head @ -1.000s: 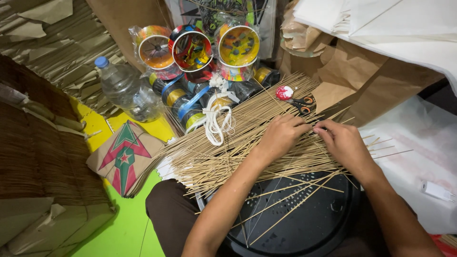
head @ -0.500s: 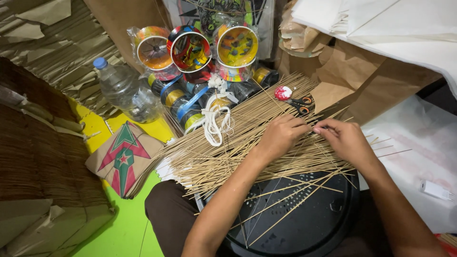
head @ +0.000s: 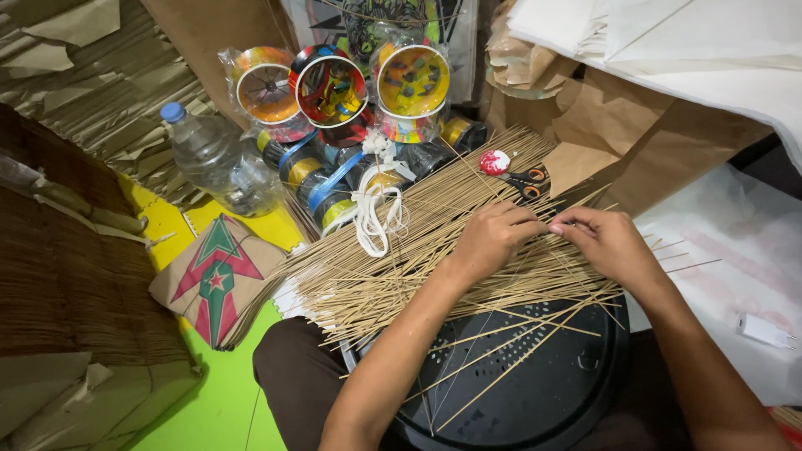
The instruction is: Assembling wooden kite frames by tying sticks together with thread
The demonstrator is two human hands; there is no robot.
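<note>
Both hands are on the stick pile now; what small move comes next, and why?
Probably draw one stick free toward the body. The left hand rests on the thin bamboo sticks while the right hand pinches near its fingertips, and loose sticks already lie across the black round tray.

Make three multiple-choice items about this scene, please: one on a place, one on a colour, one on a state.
1. Where do the orange-handled scissors lie?
A on the thin bamboo sticks
B inside the bottle
C on the green mat

2. What colour is the cap of the clear plastic bottle?
A red
B blue
C black

3. How is the bottle?
A upright
B lying on its side
C crushed flat

Answers: 1 A, they rest at the far edge of the pile, beyond the left hand and right hand. 2 B, the cap shows blue. 3 B, it lies sideways.
</note>
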